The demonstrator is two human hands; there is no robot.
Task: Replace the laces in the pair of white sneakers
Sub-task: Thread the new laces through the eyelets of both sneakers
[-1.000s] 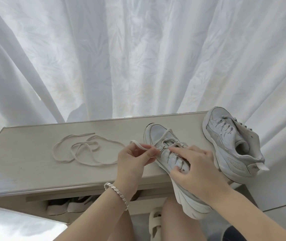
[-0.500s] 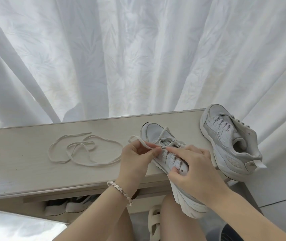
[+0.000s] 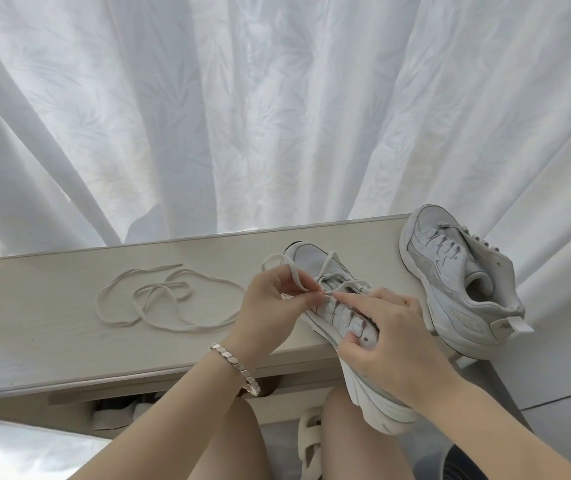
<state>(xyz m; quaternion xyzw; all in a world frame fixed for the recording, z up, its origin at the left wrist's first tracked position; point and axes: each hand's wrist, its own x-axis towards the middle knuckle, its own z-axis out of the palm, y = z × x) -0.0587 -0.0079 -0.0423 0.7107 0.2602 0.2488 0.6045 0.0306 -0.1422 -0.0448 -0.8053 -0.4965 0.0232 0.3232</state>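
A white sneaker lies toe-away on the pale wooden bench top, its heel hanging over the front edge. My left hand pinches the free end of its lace at an eyelet. My right hand grips the sneaker's upper, index finger pointing at the same eyelet. The second white sneaker, laced, lies at the bench's right end. A loose lace lies coiled on the bench, left of my hands.
White curtains hang right behind the bench. Under the bench top a shelf holds other shoes. My bare knees and a pale sandal are below the bench's front edge.
My left hand has carried the lace end right, to the eyelet beside my right index finger. My right hand slid slightly down the sneaker. The view tilted up a little.
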